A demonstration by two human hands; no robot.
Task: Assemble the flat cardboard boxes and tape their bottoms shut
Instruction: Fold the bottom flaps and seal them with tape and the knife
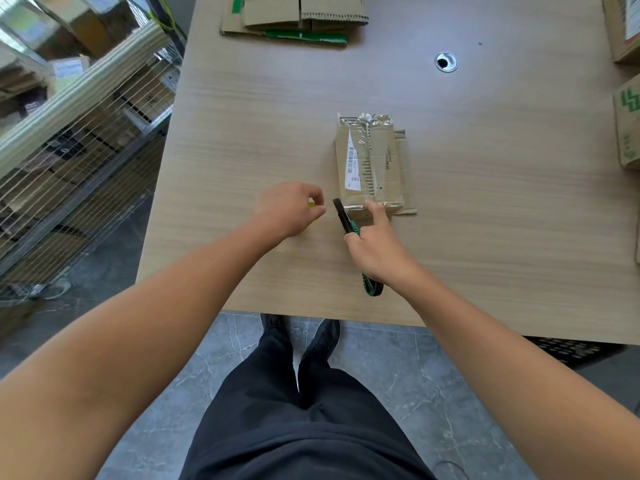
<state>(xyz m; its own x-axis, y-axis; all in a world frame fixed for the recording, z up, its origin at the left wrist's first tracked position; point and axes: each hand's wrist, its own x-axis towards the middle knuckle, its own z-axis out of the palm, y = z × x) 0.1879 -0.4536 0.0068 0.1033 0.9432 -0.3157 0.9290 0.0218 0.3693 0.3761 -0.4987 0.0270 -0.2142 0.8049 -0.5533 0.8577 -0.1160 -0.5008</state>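
A small cardboard box (369,164) lies on the wooden table (242,133), with shiny clear tape along its top and over its far end, and a white barcode label on it. My right hand (377,244) grips a green and black utility knife (341,214) at the box's near left corner, and its forefinger presses on the taped near end. To the left of the knife, my left hand (291,209) has its fingers curled round a small yellow object (311,203), which is mostly hidden by the hand.
A stack of flat cardboard boxes (294,19) with green tape lies at the table's far edge. More boxes (627,126) stand along the right edge. A round cable hole (446,61) is in the tabletop. A wire cage cart (86,150) with parcels stands to the left.
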